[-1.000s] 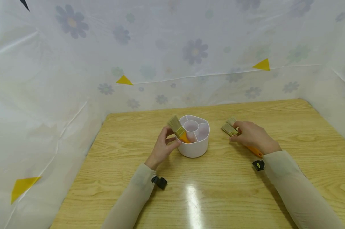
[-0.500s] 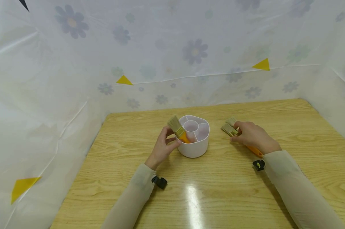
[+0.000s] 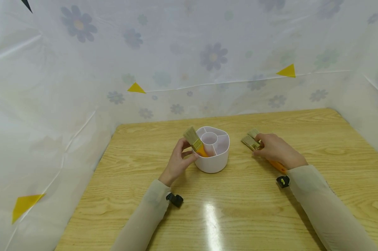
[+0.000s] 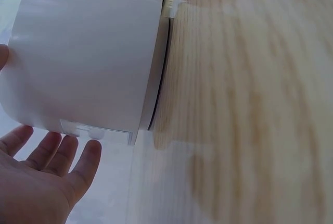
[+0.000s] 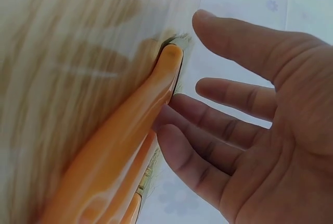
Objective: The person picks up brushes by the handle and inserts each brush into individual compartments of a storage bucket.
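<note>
You hold the pot (image 3: pixel 211 164) toward the bench's (image 3: pixel 239 209) far edge, left fingers (image 4: pixel 87 156) spread round it, seemingly steadying it, right fingers (image 5: pixel 182 156) parted over the brushes (image 3: pixel 249 143).

Orange brush handle (image 3: pixel 277 167), middle hidden by the right hand (image 3: pixel 278 150) in head view.

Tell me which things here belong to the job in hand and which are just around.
Job, apparently:
white divided container, held by left hand
leaning brush inside
brushes at right hand

Just around:
yellow triangles
floral backdrop
</note>
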Action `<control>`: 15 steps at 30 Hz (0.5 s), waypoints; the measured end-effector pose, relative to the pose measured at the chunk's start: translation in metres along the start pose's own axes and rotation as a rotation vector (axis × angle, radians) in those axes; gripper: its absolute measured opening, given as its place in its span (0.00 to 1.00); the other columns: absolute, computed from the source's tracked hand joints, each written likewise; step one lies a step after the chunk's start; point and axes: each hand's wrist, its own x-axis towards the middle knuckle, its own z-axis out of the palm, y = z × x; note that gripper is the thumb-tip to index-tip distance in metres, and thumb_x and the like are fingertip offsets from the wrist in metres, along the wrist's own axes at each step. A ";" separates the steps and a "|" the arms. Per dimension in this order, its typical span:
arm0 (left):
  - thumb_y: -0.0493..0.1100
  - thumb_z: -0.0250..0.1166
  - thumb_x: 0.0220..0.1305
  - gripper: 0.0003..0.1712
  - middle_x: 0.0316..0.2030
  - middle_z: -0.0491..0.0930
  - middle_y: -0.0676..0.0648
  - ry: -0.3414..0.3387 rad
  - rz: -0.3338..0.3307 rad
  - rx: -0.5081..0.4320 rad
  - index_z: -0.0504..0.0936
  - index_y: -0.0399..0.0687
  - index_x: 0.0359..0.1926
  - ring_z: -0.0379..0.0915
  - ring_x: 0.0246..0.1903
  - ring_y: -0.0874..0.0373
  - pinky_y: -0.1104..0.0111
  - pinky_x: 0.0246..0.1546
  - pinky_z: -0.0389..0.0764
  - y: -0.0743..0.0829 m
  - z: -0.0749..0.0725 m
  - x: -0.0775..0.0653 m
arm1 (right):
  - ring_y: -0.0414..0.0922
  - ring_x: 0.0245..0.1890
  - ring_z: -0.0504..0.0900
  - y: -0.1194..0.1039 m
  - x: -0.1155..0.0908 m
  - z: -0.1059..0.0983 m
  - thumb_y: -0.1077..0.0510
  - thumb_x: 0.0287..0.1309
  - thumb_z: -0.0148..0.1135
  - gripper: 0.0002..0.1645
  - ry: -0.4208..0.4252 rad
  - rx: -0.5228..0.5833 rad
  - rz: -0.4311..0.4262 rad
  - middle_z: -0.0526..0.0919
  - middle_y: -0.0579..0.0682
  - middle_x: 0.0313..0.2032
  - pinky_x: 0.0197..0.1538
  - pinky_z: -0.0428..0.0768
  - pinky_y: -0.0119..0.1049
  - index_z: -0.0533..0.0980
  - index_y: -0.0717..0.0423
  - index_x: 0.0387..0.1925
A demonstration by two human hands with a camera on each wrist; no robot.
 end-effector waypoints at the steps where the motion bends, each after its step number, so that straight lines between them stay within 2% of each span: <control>1: 0.31 0.62 0.59 0.33 0.57 0.65 0.33 0.001 -0.002 0.001 0.60 0.32 0.64 0.60 0.60 0.36 0.43 0.61 0.63 0.000 0.000 0.000 | 0.56 0.44 0.78 0.000 0.000 0.000 0.51 0.56 0.67 0.34 -0.001 0.002 -0.004 0.78 0.63 0.47 0.42 0.77 0.52 0.68 0.65 0.59; 9: 0.30 0.62 0.59 0.34 0.57 0.65 0.33 0.007 -0.003 -0.003 0.60 0.32 0.65 0.60 0.60 0.35 0.43 0.60 0.63 0.001 0.000 0.000 | 0.57 0.44 0.78 -0.002 -0.001 0.000 0.51 0.56 0.68 0.33 -0.002 0.023 0.007 0.78 0.64 0.47 0.42 0.77 0.52 0.69 0.66 0.57; 15: 0.31 0.62 0.59 0.33 0.57 0.65 0.32 0.006 0.000 -0.004 0.60 0.31 0.64 0.60 0.60 0.35 0.43 0.60 0.63 0.001 0.000 0.000 | 0.48 0.31 0.74 -0.001 -0.001 -0.001 0.52 0.56 0.68 0.19 -0.013 -0.013 0.007 0.79 0.54 0.35 0.32 0.72 0.41 0.77 0.62 0.42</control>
